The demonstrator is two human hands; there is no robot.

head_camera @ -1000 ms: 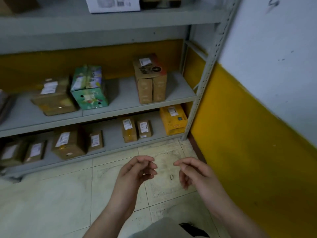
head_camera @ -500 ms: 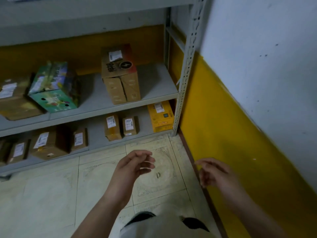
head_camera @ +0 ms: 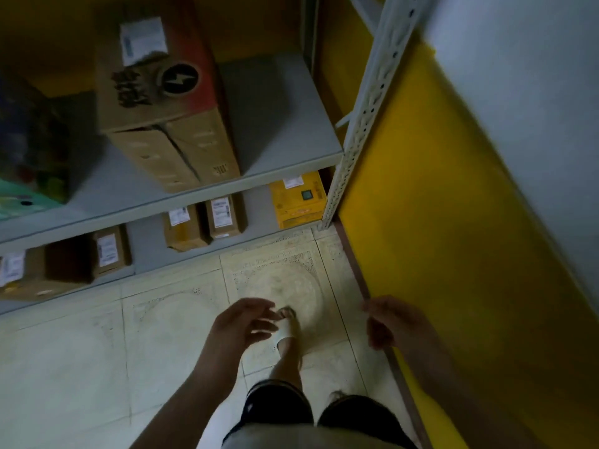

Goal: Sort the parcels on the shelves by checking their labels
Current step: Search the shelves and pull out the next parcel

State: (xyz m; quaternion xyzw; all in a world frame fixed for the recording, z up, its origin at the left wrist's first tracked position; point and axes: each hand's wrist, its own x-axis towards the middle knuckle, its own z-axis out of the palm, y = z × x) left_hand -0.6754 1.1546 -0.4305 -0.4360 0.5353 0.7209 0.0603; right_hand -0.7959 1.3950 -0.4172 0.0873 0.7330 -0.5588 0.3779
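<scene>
A tall brown carton (head_camera: 162, 102) with a white label and a lightning logo stands on the middle grey shelf (head_camera: 282, 124). Below it, on the bottom shelf, sit a yellow parcel (head_camera: 298, 199) at the right end and several small brown labelled parcels (head_camera: 223, 218) to its left. A green box (head_camera: 19, 196) shows at the left edge. My left hand (head_camera: 241, 325) hangs over the floor with fingers loosely curled, holding nothing. My right hand (head_camera: 389, 322) is beside it near the wall, fingers apart and empty. Both hands are well in front of the shelves.
A perforated metal shelf post (head_camera: 363, 108) stands at the right corner against the yellow and white wall (head_camera: 453, 189). Pale floor tiles (head_camera: 81, 367) lie in front of the shelves. My foot in a white sandal (head_camera: 287, 332) steps forward under my left hand.
The view has moved closer to the shelves and tilted down. My hands have spread further apart, and a sandalled foot has stepped forward into view.
</scene>
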